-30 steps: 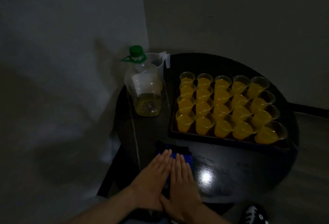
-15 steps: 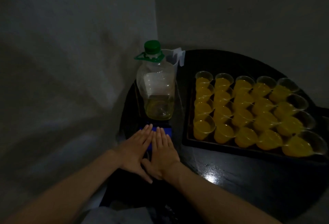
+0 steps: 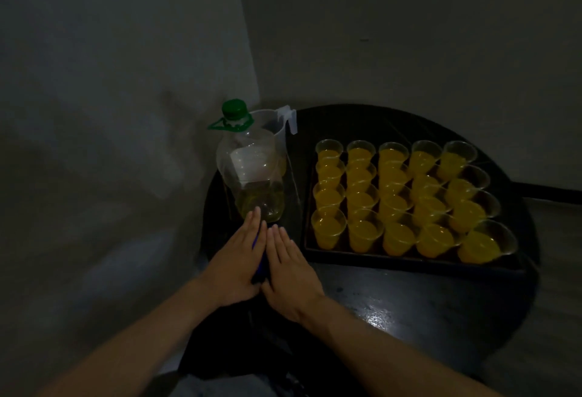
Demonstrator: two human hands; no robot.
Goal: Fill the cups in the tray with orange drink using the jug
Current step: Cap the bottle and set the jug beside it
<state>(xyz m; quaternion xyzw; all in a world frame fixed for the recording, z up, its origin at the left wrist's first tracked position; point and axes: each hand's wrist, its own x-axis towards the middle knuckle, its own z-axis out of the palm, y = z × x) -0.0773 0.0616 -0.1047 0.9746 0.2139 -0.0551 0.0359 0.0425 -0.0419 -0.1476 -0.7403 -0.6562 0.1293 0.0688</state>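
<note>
Several clear plastic cups filled with orange drink stand in rows in a dark tray on the right of a round black table. A clear jug with a white handle stands at the back left, mostly hidden behind a plastic bottle with a green cap and a little yellowish liquid. My left hand and my right hand lie flat, side by side, fingers straight, on a blue object in front of the bottle. My left fingertips reach the bottle's base.
Grey walls meet in a corner right behind the table. The table's left edge runs just beside the bottle. A bright reflection marks the tabletop at the front, below the tray.
Both flat hands have slid forward over the blue object toward the bottle, now covering most of it. The view has shifted as my head moved.
</note>
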